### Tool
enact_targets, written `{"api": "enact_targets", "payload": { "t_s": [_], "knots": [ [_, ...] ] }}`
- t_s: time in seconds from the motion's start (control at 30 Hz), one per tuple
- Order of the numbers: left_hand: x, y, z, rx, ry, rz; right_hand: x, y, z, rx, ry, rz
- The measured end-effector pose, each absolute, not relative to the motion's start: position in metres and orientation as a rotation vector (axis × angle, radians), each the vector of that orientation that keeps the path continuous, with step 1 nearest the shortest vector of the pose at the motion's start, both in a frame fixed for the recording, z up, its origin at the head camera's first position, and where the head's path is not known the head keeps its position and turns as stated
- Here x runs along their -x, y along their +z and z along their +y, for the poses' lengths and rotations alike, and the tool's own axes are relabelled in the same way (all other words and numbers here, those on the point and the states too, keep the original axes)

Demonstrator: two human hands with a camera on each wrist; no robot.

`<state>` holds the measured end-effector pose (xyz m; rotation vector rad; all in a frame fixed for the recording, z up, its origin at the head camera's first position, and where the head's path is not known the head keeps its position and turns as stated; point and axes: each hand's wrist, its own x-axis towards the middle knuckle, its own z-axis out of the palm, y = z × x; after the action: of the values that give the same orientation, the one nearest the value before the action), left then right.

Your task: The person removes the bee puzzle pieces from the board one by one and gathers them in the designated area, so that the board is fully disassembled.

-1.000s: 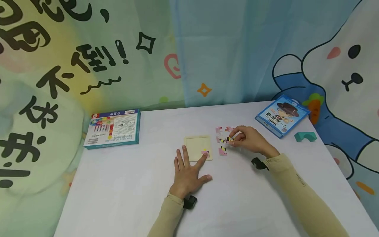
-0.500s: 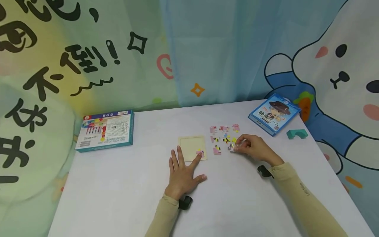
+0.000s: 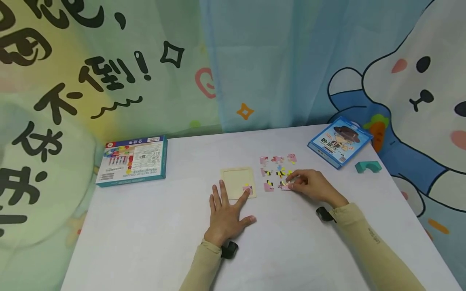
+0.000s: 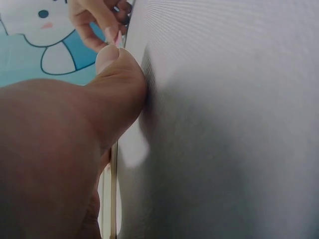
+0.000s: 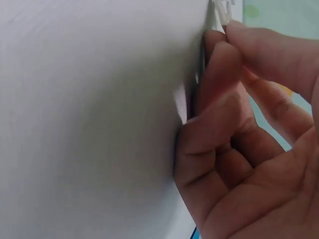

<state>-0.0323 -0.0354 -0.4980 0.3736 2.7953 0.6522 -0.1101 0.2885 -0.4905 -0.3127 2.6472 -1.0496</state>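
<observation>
My left hand (image 3: 226, 220) lies flat with fingers spread. Its fingertips rest on the front edge of a pale wooden puzzle tray (image 3: 238, 173), the index fingertip right at a pink jigsaw piece (image 3: 248, 187) in the tray's front right corner. My right hand (image 3: 314, 186) pinches a pink jigsaw piece (image 3: 282, 187) between thumb and fingertips, low over the table, at the front of the loose pieces. In the left wrist view this piece (image 4: 118, 39) shows as a pink sliver beyond my left thumb. The right wrist view shows its pale edge (image 5: 221, 17) at my fingertips.
Several loose jigsaw pieces (image 3: 278, 160), pink with yellow and black, lie in rows right of the tray. A blue box (image 3: 340, 141) and a green arch block (image 3: 368, 166) stand at the right. A flat box (image 3: 132, 161) lies at the left on the white table (image 3: 145, 242).
My right hand has shifted from the middle of the loose pieces toward their front right and lowered a piece beside the front one. My left hand stays put on the tray.
</observation>
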Motion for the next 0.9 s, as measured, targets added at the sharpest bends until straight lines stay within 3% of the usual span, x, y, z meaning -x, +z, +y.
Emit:
{"api": "enact_targets", "payload": {
  "t_s": [0.9],
  "knots": [
    [0.034, -0.506, -0.032, -0.333, 0.691, 2.765, 0.110, -0.492, 0.283, 0.226, -1.015, 2.684]
  ]
}}
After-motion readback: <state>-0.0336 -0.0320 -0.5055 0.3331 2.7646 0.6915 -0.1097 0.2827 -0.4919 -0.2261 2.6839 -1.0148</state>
